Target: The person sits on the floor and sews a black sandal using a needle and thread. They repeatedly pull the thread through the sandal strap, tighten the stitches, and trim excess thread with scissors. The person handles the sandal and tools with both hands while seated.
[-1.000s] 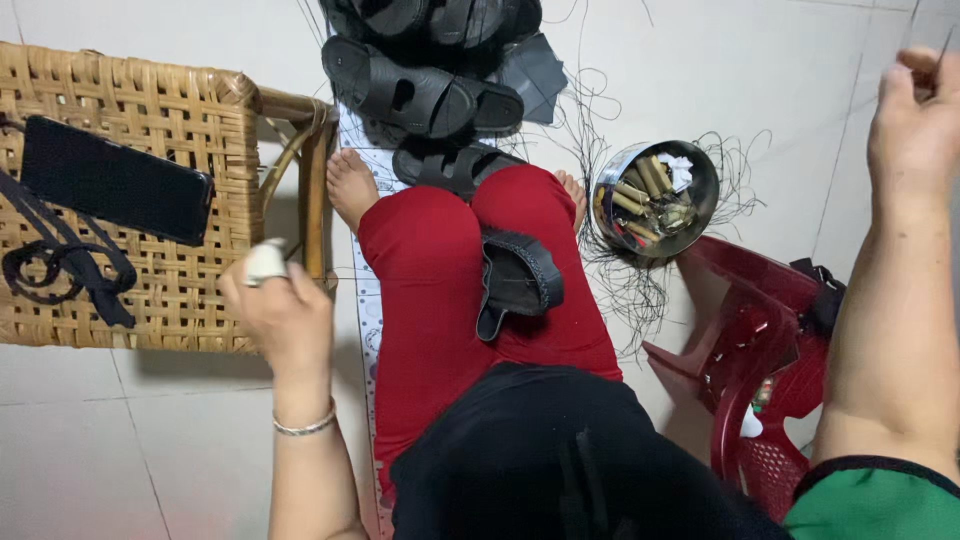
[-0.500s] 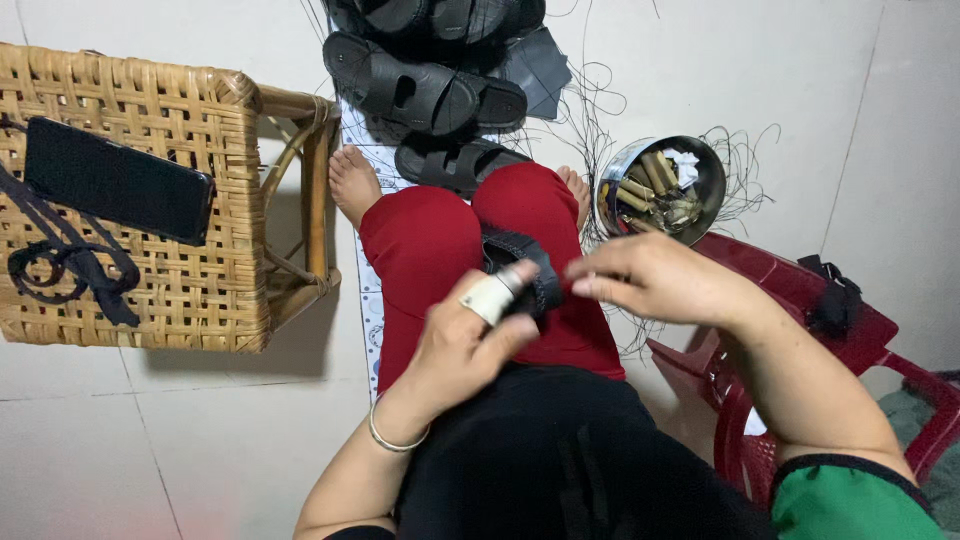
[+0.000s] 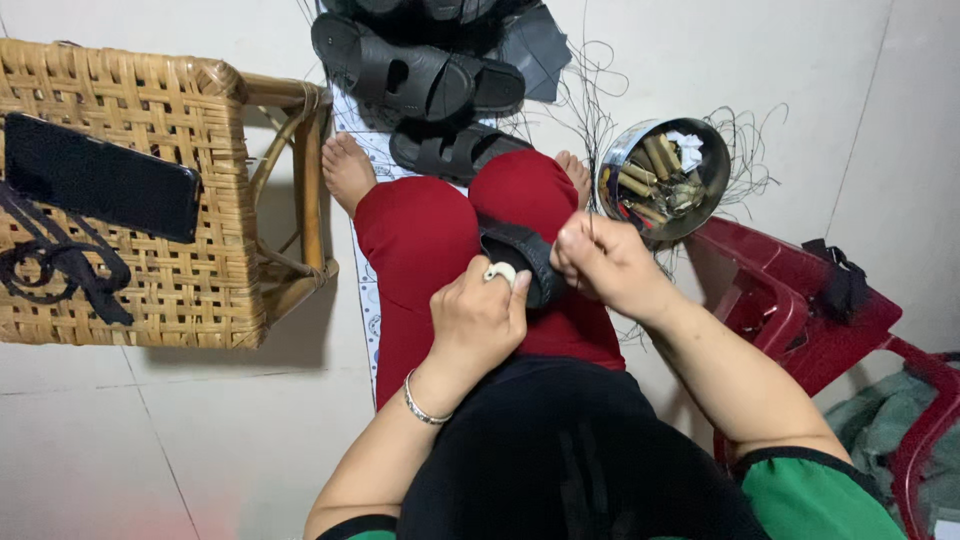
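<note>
On red-clad knees, left hand (image 3: 478, 318) and right hand (image 3: 603, 262) pinch a black sandal piece (image 3: 522, 256) — metal bowl (image 3: 712, 195) just beside.

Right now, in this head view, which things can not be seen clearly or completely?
- Black sandal piece on the lap: both hands cover its ends.
- Small white thing at the left hand: too small to identify.
- What the right hand pinches: too thin to tell.
- Contents of the metal bowl: small, cluttered.
- Sandal pile: cut by the top edge.
- Woven stool: cut by the left edge.
</note>
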